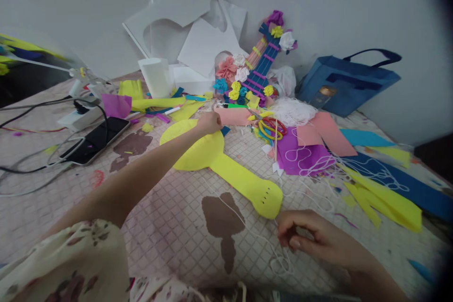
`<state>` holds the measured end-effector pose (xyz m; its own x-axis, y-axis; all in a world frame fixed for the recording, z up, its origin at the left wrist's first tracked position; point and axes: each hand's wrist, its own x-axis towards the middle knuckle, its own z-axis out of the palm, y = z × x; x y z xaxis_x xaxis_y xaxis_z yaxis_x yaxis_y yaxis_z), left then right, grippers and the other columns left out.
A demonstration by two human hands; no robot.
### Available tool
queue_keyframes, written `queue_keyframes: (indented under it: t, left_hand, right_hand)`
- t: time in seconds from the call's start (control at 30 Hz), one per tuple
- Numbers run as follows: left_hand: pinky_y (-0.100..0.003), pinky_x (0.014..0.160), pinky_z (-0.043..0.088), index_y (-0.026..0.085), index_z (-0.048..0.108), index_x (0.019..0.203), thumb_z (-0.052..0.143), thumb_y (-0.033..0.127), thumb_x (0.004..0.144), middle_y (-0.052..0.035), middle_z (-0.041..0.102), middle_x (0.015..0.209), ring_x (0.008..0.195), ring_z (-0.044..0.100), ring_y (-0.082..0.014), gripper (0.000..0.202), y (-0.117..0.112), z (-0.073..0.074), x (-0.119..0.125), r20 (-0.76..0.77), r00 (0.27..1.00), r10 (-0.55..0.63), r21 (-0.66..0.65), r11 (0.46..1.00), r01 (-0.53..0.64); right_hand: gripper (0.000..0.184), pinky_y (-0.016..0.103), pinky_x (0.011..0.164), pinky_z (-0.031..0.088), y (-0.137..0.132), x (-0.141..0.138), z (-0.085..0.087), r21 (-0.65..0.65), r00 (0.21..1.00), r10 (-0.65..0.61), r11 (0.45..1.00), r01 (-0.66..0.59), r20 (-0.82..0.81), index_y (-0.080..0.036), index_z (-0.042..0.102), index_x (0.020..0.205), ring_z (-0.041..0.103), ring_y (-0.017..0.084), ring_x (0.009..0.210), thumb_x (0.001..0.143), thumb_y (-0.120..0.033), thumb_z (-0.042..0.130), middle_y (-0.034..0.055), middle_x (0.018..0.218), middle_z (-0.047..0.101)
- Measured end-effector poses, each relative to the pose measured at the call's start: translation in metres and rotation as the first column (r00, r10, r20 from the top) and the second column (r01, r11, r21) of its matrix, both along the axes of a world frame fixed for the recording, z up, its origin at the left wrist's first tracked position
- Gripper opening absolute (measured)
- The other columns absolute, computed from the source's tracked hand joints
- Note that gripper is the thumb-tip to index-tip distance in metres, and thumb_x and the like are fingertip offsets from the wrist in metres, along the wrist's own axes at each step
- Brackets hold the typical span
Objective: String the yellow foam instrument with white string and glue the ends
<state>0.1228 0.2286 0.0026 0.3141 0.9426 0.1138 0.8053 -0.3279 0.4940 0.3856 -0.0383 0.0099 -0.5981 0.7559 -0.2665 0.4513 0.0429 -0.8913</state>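
Note:
A yellow guitar-shaped cutout [240, 174] lies flat on the table, its round body at the far left and its neck pointing toward me on the right. Small dark holes run in a row across its head. My left hand [209, 123] is closed over the far edge of the round body; what its fingers hold is hidden. Close to the head end, my right hand [311, 236] has its thumb and fingers curled together at a white string [249, 230]. That string trails over the tabletop and loops below the cutout.
A flower-decorated paper guitar [260, 73] leans at the back, near scissors [271, 128] and a heap of white string [293, 112]. Coloured sheets lie to the right, before a blue bag [348, 82]. A phone [95, 140] and cables occupy the left.

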Motion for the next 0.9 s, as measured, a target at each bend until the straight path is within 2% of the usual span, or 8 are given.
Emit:
queue_keyframes:
  t: [0.17,0.27,0.37,0.43,0.6,0.7,0.8,0.9]
  left_hand:
    - [-0.022,0.056,0.045,0.013,0.059,0.077,0.057,0.023,0.079,-0.0093,0.070,0.080,0.062,0.060,-0.0114,0.011,-0.019,0.031,-0.025,0.180,0.981,-0.071,-0.072,0.994,0.085]
    - [-0.021,0.050,0.044,0.012,0.058,0.081,0.059,0.020,0.077,-0.0099,0.071,0.079,0.055,0.058,-0.0090,0.009,-0.045,0.056,-0.053,0.437,0.887,-0.149,-0.102,0.972,0.214]
    - [-0.021,0.051,0.046,0.013,0.062,0.090,0.061,0.020,0.076,-0.0067,0.071,0.075,0.055,0.059,-0.0098,0.016,-0.074,0.077,-0.083,0.470,0.868,-0.162,-0.051,0.976,0.210]
    - [-0.021,0.053,0.047,0.014,0.064,0.087,0.062,0.020,0.076,-0.0052,0.070,0.074,0.056,0.059,-0.0091,0.013,-0.092,0.085,-0.100,0.471,0.873,-0.131,-0.015,0.988,0.156]
    - [-0.021,0.061,0.048,0.010,0.063,0.085,0.062,0.020,0.079,-0.0046,0.070,0.080,0.063,0.057,-0.0062,0.011,-0.122,0.085,-0.128,0.508,0.861,-0.012,-0.015,1.000,0.023]
    - [-0.021,0.064,0.048,0.010,0.061,0.085,0.062,0.026,0.082,-0.0044,0.069,0.084,0.065,0.054,-0.0049,0.016,-0.131,0.078,-0.138,0.500,0.864,0.064,-0.069,0.997,-0.035]
    - [-0.019,0.062,0.046,0.010,0.061,0.085,0.061,0.030,0.084,-0.0040,0.068,0.083,0.063,0.052,-0.0037,0.020,-0.134,0.074,-0.148,0.485,0.870,0.087,-0.072,0.996,-0.059]
    - [-0.018,0.060,0.044,0.010,0.059,0.087,0.059,0.030,0.086,-0.0038,0.067,0.083,0.063,0.051,-0.0032,0.019,-0.133,0.074,-0.155,0.493,0.869,0.051,-0.022,0.999,-0.046]
  right_hand:
    - [0.021,0.024,0.064,0.045,0.010,-0.007,0.001,0.097,0.997,-0.068,0.993,0.064,0.042,-0.019,0.061,0.089,0.058,0.012,0.070,0.090,-0.036,0.049,0.0043,0.079,0.062]
    - [0.025,0.023,0.061,0.044,0.019,-0.015,0.007,0.155,0.990,-0.127,0.981,0.117,0.060,-0.018,0.061,0.085,0.057,0.012,0.067,0.092,-0.037,0.046,0.0039,0.076,0.061]
    - [0.024,0.023,0.059,0.042,0.030,-0.031,0.016,0.235,0.987,-0.130,0.966,0.105,0.094,-0.018,0.061,0.083,0.056,0.011,0.065,0.091,-0.035,0.046,0.0033,0.074,0.061]
    - [0.019,0.022,0.061,0.042,0.039,-0.048,0.020,0.300,0.990,-0.082,0.953,0.045,0.112,-0.018,0.062,0.086,0.057,0.012,0.068,0.090,-0.031,0.048,0.0033,0.078,0.062]
    - [0.015,0.023,0.064,0.042,0.064,-0.102,0.009,0.420,0.984,0.023,0.902,-0.096,0.177,-0.019,0.060,0.094,0.057,0.011,0.070,0.087,-0.030,0.053,0.0024,0.088,0.063]
    - [0.022,0.026,0.067,0.042,0.074,-0.132,-0.006,0.538,0.933,-0.035,0.824,-0.176,0.359,-0.017,0.058,0.095,0.058,0.016,0.079,0.083,-0.036,0.059,0.0060,0.095,0.062]
    - [0.019,0.028,0.062,0.040,0.079,-0.150,-0.017,0.603,0.839,-0.124,0.751,-0.270,0.530,-0.016,0.056,0.102,0.059,0.019,0.076,0.087,-0.028,0.053,0.0099,0.099,0.061]
    - [0.018,0.028,0.058,0.038,0.080,-0.154,-0.020,0.607,0.824,-0.131,0.741,-0.287,0.551,-0.017,0.055,0.102,0.058,0.018,0.073,0.089,-0.016,0.042,0.0101,0.098,0.061]
